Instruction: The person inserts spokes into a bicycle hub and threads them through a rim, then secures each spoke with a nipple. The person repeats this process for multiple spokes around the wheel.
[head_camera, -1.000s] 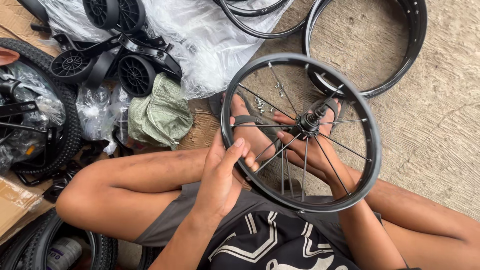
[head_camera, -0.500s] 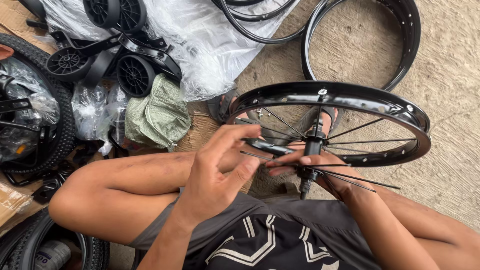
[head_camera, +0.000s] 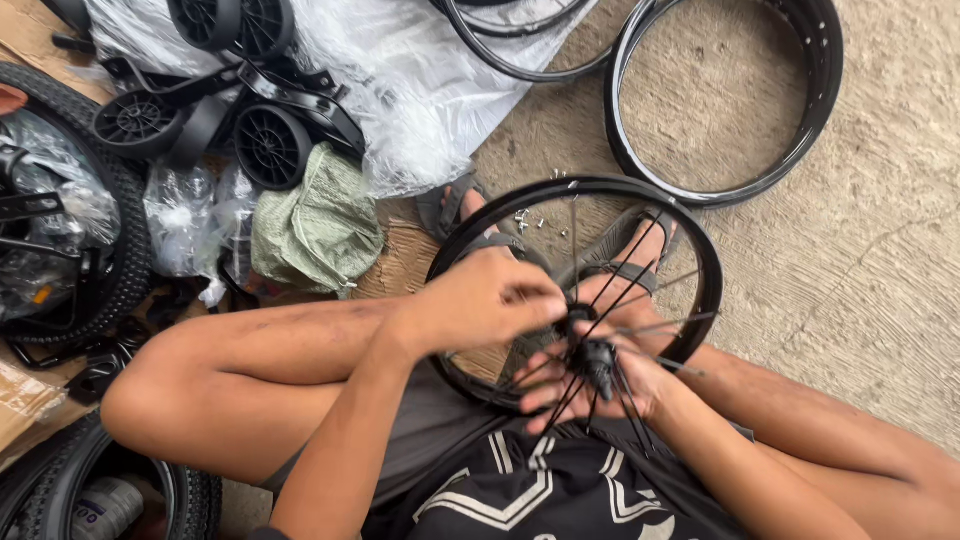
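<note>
Wheel: a small black spoked wheel (head_camera: 575, 290), rim bare of any tyre, held over the lap of a person seated on the concrete floor (head_camera: 860, 270); it tilts toward the camera, its far edge above the sandalled feet (head_camera: 620, 250).
Rim: glossy black, narrow, unbroken round its visible arc; its near edge is hidden behind the left hand and forearm.
Spokes: thin wires, dark and silvery, fanning from the centre; some reach the rim, others stick out loose past the right hand.
Hub: a short black hub (head_camera: 597, 357) at the middle of the wheel, spoke heads bunched round it.
Left hand: the left hand (head_camera: 490, 300) reaches across the wheel from the left, fingers curled and pinched together at the spokes just beside the hub.
Right hand: the right hand (head_camera: 605, 370) lies under the hub, palm up and fingers spread, cradling it, with spokes passing between the fingers.
Floor beyond: a second bare black rim (head_camera: 800, 150) lies flat, well apart from the held wheel; part of another hoop shows at the top edge.
Left side: a crumpled green cloth (head_camera: 315, 225), clear plastic sheeting (head_camera: 420, 90), black plastic training wheels (head_camera: 270, 145) and a knobbly black tyre (head_camera: 120, 270) lie in a heap near the person's left knee.
Clothing: grey shorts and a black shirt with white pattern.
</note>
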